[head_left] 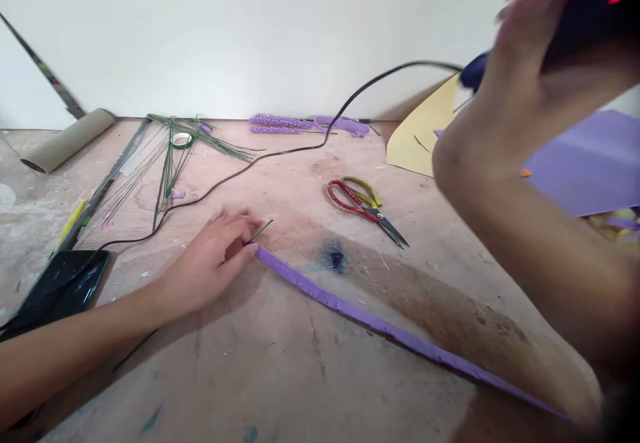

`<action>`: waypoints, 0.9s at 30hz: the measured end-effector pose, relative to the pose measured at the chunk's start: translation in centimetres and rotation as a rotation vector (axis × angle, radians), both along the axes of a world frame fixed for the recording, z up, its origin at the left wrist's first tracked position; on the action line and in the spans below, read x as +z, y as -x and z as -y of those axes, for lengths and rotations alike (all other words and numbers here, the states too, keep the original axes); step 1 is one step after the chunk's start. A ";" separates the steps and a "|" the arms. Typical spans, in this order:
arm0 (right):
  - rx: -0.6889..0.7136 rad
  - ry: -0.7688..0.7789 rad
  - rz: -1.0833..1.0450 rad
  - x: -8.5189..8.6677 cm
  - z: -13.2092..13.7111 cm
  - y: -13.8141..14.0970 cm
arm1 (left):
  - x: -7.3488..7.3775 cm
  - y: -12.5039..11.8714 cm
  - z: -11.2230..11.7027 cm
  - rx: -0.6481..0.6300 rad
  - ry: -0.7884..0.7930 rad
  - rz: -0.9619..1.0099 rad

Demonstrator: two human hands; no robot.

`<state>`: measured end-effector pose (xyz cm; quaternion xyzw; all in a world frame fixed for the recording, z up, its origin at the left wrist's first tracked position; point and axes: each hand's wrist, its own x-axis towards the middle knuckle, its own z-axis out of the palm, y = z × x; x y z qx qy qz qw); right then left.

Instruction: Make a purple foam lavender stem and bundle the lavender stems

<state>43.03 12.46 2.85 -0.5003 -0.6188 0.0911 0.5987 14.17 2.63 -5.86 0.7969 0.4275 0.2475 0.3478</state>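
Note:
My left hand [220, 249] rests on the table, its fingers closed on the end of a long, narrow purple paper strip [325, 296]. A short piece of green wire [263, 230] pokes out past the fingertips. From there the strip runs across the table to the lower right. High at the upper right and close to the camera, my right hand [520, 63] is wrapped round a dark object [595, 23] with a small red light; its kind is hard to make out. A black cord [370, 84] reaches a dark blue part [473, 71] beside that hand. Scissors [373, 211] with red and yellow handles lie between the hands.
Green wires [215, 141], a roll of green tape [181, 140] and a cardboard tube [70, 141] lie at the back left. A phone [63, 286] is near my left forearm. Fringed purple stems [280, 121] lie along the wall. Yellow paper [413, 139] and purple paper [585, 159] are at right.

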 end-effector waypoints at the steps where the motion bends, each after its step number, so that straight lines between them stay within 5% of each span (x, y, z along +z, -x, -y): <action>1: -0.066 -0.188 -0.046 -0.9 1.5 0.6 | 0.0 0.1 0.0 -0.002 0.054 0.054; 2: -0.014 -0.241 -0.015 -2.1 3.4 1.2 | 0.1 0.1 0.0 -0.015 0.106 0.106; 5: 0.344 -0.057 0.241 -6.2 8.9 2.3 | 0.4 0.0 0.4 -0.059 0.189 0.172; 8: 0.517 0.064 0.267 -8.4 11.9 1.9 | 0.6 -0.2 0.8 -0.077 0.165 0.134; 17: 0.487 0.245 0.279 -8.2 12.7 0.4 | -0.1 -0.1 0.7 -0.147 -0.117 -0.105; 27: 0.599 0.423 0.315 -8.6 11.5 0.7 | 0.7 0.3 -0.2 -0.242 -0.212 -0.154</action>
